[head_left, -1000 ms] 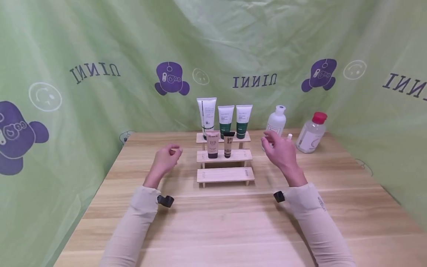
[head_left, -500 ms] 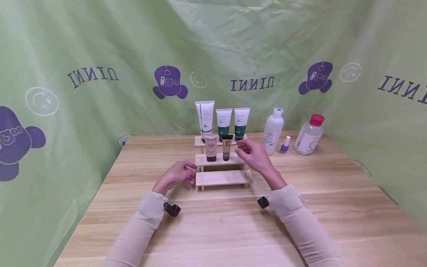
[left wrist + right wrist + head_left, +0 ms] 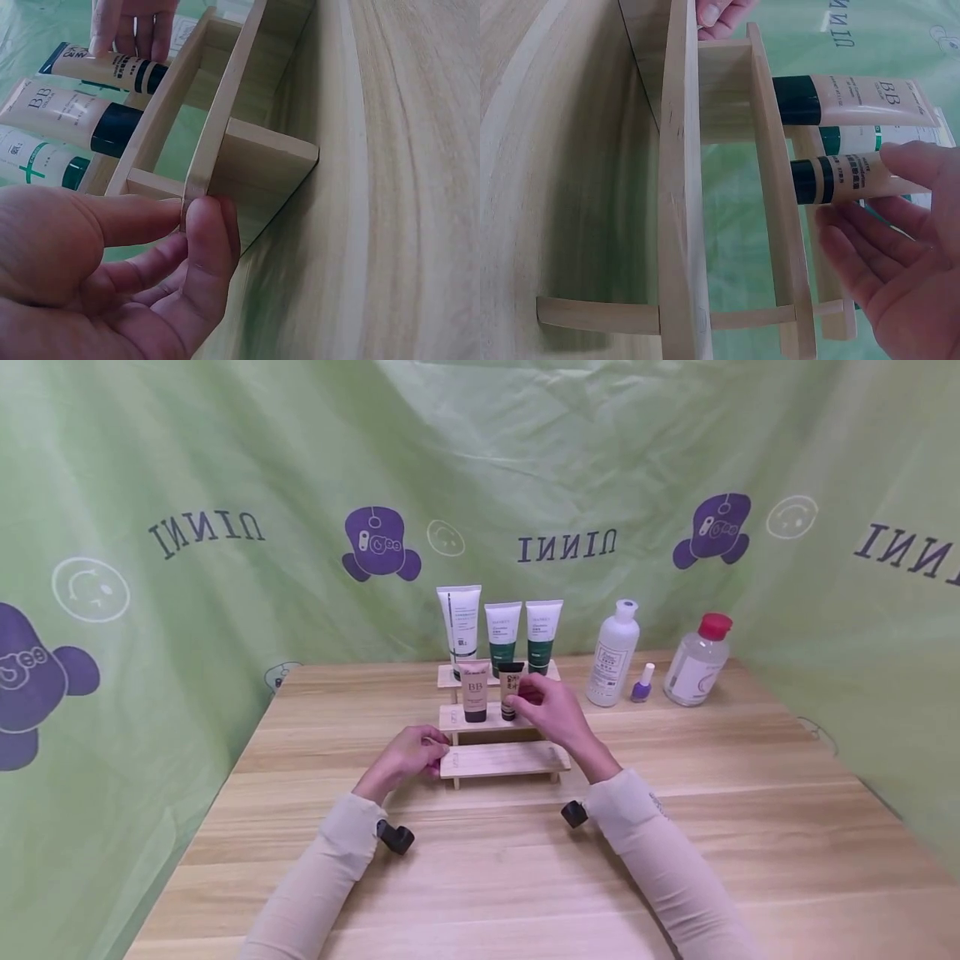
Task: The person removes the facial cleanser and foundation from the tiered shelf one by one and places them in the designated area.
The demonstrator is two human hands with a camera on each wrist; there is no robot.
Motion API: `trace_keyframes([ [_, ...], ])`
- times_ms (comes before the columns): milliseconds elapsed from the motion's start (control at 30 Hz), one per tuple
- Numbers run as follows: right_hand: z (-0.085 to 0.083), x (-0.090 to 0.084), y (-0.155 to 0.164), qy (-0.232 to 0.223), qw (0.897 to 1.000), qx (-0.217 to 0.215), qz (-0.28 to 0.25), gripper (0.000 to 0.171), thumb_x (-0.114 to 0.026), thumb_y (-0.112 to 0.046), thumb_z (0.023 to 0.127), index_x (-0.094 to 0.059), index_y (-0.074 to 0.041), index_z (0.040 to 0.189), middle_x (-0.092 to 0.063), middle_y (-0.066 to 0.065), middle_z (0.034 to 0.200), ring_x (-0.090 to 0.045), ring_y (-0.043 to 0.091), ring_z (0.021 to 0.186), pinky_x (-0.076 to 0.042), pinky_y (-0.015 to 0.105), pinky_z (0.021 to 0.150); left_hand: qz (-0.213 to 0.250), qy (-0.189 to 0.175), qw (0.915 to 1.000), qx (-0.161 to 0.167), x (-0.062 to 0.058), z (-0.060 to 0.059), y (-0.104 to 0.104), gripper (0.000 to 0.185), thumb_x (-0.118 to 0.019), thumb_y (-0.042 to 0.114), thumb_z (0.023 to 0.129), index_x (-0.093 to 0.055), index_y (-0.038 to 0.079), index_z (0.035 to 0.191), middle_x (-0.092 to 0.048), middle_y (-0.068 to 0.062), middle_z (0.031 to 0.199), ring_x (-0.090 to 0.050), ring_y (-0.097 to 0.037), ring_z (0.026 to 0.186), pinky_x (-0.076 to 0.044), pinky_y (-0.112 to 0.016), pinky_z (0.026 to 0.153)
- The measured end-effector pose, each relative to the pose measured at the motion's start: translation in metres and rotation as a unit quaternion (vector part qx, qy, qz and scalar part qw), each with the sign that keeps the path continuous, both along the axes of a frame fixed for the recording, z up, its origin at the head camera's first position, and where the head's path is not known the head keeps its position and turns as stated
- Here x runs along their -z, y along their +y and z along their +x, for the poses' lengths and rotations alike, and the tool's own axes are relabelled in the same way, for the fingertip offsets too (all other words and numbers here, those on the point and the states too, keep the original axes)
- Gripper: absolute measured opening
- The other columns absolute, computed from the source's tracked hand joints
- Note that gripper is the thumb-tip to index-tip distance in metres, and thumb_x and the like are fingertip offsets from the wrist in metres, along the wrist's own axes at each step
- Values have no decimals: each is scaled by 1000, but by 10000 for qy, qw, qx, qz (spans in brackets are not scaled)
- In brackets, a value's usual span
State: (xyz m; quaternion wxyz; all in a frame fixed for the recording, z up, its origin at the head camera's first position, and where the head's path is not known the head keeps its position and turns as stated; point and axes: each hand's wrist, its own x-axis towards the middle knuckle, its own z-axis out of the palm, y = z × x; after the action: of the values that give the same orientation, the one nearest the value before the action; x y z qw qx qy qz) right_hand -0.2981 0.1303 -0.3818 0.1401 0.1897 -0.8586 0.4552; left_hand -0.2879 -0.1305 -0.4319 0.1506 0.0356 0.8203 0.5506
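Observation:
A three-step wooden display stand [image 3: 504,760] stands on the table. My left hand [image 3: 405,756] pinches the left end of its lowest step [image 3: 225,142] between thumb and fingers. On the middle step, a small gold-beige cosmetic tube [image 3: 511,683] with dark bands stands on its cap. My right hand [image 3: 558,714] grips this tube, thumb on its front and fingers around its far side, as the right wrist view shows. Left of it stands a pink BB cream tube [image 3: 476,692]. Nothing stands on the lowest step.
The top step carries a tall white tube [image 3: 462,622] and two white-and-green tubes [image 3: 503,627]. Right of the stand are a white bottle [image 3: 612,656], a purple nail polish bottle [image 3: 642,683] and a clear red-capped bottle [image 3: 697,664]. A green curtain [image 3: 300,577] hangs behind the table.
My right hand has moved left from near the white bottle to the gold-beige tube and taken hold of it. My left hand has come right and now pinches the stand's lowest step.

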Motion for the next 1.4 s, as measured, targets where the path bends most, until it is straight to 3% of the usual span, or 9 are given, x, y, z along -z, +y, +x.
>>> trace_keyframes([
  [400,3,-3,0,-11,10000,-8,-62,24,-73,-18,89,-68,-2,106,-72,14,100,-69,27,90,-60,39,81,-217,94,9997,-47,-3,4,2,14,-62,1,92,-64,-5,104,-64,-13,79,-58,-15,56,-57,-26,55],
  [800,18,-38,51,-245,9993,284,71,23,-72,-23,89,-66,-4,100,-68,13,96,-64,28,92,-57,39,75,-98,-6,9999,-92,3,1,1,13,-62,2,92,-64,-5,104,-67,-14,86,-61,-16,61,-58,-25,57],
  [1067,23,-36,94,-1018,9939,361,-240,29,-65,-22,93,-60,4,106,-62,19,98,-62,25,84,-59,32,72,179,-305,9993,-100,4,-2,-2,17,-61,4,94,-62,-4,108,-66,-15,88,-61,-17,62,-58,-26,57],
  [1233,23,-30,110,-1679,9841,499,-297,34,-63,-18,94,-56,10,112,-61,26,108,-66,25,85,-61,38,79,185,-427,9989,-49,2,-3,-3,20,-61,6,94,-61,-4,112,-66,-16,88,-61,-17,60,-59,-27,58],
  [1400,20,-16,120,-2241,9722,663,-124,33,-62,-15,93,-56,12,111,-61,27,108,-67,25,82,-62,37,78,120,-543,9984,-40,2,-4,-2,23,-59,7,96,-61,-7,114,-65,-17,88,-61,-18,63,-59,-27,59],
])
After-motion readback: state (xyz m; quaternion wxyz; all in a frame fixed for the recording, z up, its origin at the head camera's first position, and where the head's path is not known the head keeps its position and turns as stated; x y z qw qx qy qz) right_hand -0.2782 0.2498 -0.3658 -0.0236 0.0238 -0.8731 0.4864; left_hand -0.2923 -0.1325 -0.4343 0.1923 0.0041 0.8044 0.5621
